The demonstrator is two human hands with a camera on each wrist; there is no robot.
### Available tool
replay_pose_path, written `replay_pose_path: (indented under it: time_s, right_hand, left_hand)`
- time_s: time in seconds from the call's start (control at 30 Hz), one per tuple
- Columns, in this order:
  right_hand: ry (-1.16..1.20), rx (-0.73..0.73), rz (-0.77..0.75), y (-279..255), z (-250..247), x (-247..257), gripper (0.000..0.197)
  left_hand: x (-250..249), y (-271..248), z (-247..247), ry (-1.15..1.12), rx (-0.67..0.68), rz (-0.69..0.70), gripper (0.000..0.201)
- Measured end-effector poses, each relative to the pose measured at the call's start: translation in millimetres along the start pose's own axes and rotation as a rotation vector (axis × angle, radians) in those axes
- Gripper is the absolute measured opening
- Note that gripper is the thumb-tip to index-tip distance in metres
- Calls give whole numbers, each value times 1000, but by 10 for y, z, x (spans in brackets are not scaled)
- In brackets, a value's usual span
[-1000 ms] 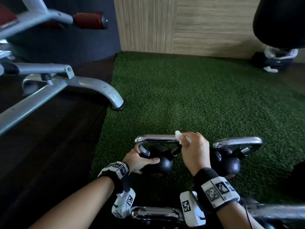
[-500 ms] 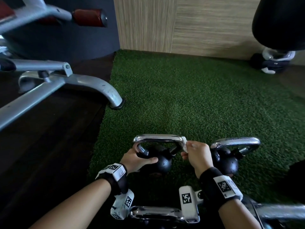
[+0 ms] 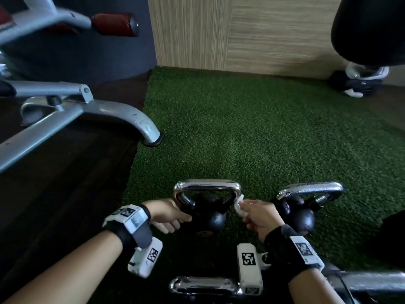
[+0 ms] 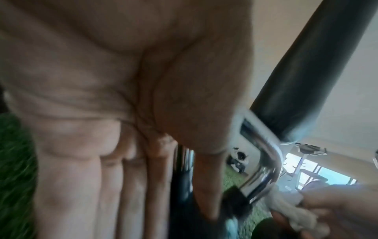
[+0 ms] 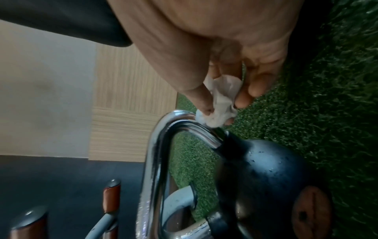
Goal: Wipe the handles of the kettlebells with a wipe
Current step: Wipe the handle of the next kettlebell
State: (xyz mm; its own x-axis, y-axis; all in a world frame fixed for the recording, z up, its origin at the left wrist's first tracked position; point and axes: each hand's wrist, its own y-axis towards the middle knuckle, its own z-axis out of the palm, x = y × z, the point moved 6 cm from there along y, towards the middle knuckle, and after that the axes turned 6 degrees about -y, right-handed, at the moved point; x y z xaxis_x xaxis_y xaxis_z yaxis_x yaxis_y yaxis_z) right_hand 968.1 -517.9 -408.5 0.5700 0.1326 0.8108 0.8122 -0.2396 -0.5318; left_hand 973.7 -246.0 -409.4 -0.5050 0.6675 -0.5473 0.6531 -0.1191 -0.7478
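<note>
A black kettlebell [image 3: 211, 217] with a chrome handle [image 3: 206, 184] stands on the green turf [image 3: 252, 132], low in the middle of the head view. My left hand [image 3: 169, 216] rests against its left side, fingers straight in the left wrist view and thumb on the ball. My right hand [image 3: 259, 216] pinches a crumpled white wipe [image 3: 240, 206] against the right leg of that handle, just below the corner; the right wrist view shows the wipe [image 5: 218, 103] pressed on the chrome handle [image 5: 155, 161]. A second kettlebell [image 3: 300, 218] stands to the right, untouched.
A third chrome handle [image 3: 206, 284] lies just under my wrists. A grey bench frame [image 3: 131, 119] stands on the dark floor to the left. A black bag [image 3: 372, 29] hangs at the top right above more gear [image 3: 359, 82]. A wooden wall [image 3: 241, 31] closes the back.
My right hand has slid the wipe from the top bar round the right corner and down the handle's right leg. My left hand has slipped down from the handle's left leg onto the ball.
</note>
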Motion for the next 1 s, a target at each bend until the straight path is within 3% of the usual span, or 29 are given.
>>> replay_pose_path:
  time_s: [0.1, 0.2, 0.33, 0.43, 0.5, 0.63, 0.77, 0.87, 0.93, 1.0]
  right_hand:
    - [-40, 131, -64, -197, -2, 141, 8]
    - [64, 260, -115, -403, -32, 305, 20]
    - [346, 404, -134, -626, 93, 533, 29]
    - [443, 494, -159, -738, 195, 659, 22]
    - [478, 498, -166, -770, 194, 695, 18]
    - [468, 485, -227, -746, 147, 702, 33]
    - [270, 348, -317, -702, 224, 708, 20]
    - [241, 360, -365, -665, 289, 708, 30]
    - [181, 351, -388, -588, 243, 650, 30]
    - [76, 132, -371, -384, 65, 495, 23]
  left_hand:
    - [-177, -325, -46, -49, 157, 103, 30]
    - [-485, -598, -67, -197, 183, 326, 22]
    - [-908, -903, -92, -58, -104, 731, 42]
    - [-1078, -1112, 28, 25, -230, 910, 47]
    - [-1110, -1160, 45, 11, -277, 966, 48]
    - [-1077, -1112, 15, -98, -262, 987, 51]
    - [-1042, -1079, -19, -126, -292, 1031, 35]
    - [-1026, -1081, -145, -95, -319, 1052, 28]
    - [-1013, -1117, -276, -41, -426, 1087, 25]
    - [-969, -1149, -403, 5, -599, 1088, 23]
